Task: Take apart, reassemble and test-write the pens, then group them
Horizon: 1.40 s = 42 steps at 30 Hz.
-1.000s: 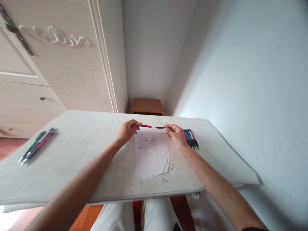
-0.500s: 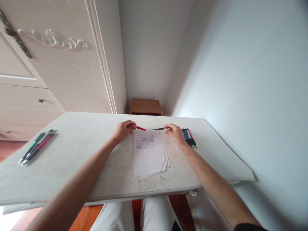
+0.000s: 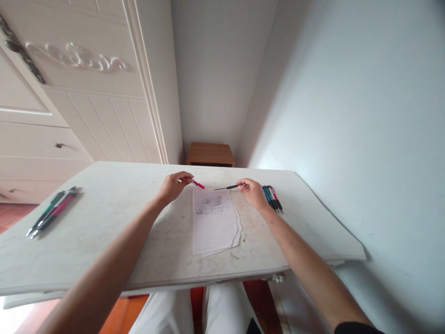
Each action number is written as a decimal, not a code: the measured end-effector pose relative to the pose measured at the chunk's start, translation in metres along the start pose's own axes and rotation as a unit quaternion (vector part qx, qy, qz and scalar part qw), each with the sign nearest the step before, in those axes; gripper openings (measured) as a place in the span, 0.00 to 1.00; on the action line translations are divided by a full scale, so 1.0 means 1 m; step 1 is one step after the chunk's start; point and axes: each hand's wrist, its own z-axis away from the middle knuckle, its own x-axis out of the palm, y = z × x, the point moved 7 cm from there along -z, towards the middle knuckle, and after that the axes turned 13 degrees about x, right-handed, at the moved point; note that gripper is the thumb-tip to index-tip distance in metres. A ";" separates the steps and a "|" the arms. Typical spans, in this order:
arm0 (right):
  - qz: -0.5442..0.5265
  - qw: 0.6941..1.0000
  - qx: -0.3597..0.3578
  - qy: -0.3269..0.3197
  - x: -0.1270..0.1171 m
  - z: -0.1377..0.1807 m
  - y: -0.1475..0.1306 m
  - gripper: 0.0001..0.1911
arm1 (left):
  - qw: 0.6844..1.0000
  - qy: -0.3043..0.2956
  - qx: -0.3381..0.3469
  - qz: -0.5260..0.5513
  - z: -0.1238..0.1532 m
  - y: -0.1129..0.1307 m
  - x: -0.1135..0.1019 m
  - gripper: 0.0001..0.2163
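My left hand (image 3: 175,186) is closed on a pink pen barrel (image 3: 199,184), its free end pointing right and slightly down. Across a small gap, my right hand (image 3: 251,190) pinches a black pen grip (image 3: 232,187) from which a thin dark refill (image 3: 220,189) sticks out to the left. The two parts are apart, above the far edge of some lined paper sheets (image 3: 213,234) marked with dark scribbles. Beside my right hand, several pens (image 3: 273,198) with coloured barrels and black grips lie in a row, partly hidden by the hand.
On the left of the white table (image 3: 114,199) lies another small group of pens (image 3: 54,212). A pale cabinet (image 3: 104,93) rises at the left and a wall (image 3: 347,116) at the right. A wooden box-like piece (image 3: 211,153) stands beyond the far edge.
My left hand has drawn back a little to the left with the pink barrel, widening the gap to the refill. The right hand has hardly moved; the refill's tip dips slightly.
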 end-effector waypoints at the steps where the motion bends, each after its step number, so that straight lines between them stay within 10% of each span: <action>1: 0.000 1.000 -0.003 0.002 -0.001 0.000 -0.001 0.09 | 1.000 0.001 0.000 -0.003 0.000 0.000 -0.001 0.14; 14: 0.012 1.000 -0.013 0.006 0.000 0.001 -0.002 0.09 | 0.983 -0.002 0.158 -0.094 0.000 0.033 -0.015 0.12; 42: -0.011 0.998 -0.063 -0.002 -0.007 0.008 -0.021 0.10 | 0.985 -0.161 -0.030 -0.054 0.009 -0.006 -0.012 0.09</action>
